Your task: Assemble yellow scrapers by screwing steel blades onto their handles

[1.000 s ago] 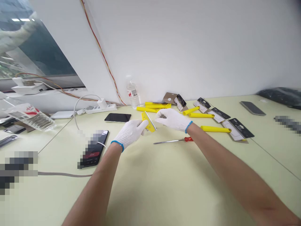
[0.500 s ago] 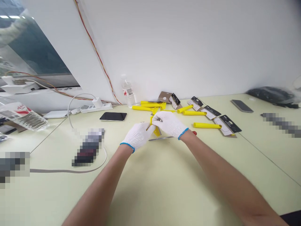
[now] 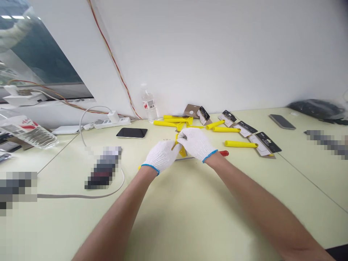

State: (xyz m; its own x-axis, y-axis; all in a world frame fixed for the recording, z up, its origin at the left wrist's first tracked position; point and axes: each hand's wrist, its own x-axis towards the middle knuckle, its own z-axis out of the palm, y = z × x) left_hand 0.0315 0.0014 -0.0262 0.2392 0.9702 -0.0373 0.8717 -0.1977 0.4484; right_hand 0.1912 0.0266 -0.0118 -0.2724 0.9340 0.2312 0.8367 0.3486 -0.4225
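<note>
A: What has changed since a second ago?

B: The hands have come together. The left hand and the right hand were apart then. Now their gloves touch over the middle of the worktop. The right hand also covers most of the screwdriver, so little more than its red handle shows past the wrist.

A: Start from the left edge.

B: A clear bottle lies on its side there, beyond a seam in the worktop. A white cable runs along the surface and loops up to a blurred phone. Behind those, near the wall, are a power strip, a black phone lying flat and an upright water bottle.

A: And the hands?

B: Both are gloved, and both have their fingers pinched on the yellow scraper head between them. The left hand grips it from the lower left and the right hand from above. I cannot tell whether it touches the surface.

A: Further right?

B: Loose yellow handles and carded packs fan out close together from behind the hands. Beyond them a grey phone lies by itself. A dark bag sits at the far right edge.

A: Where is there room to move?

B: The widest open stretch of worktop is the near part, under and between the forearms. The strip behind the hands is crowded up to the wall.
</note>
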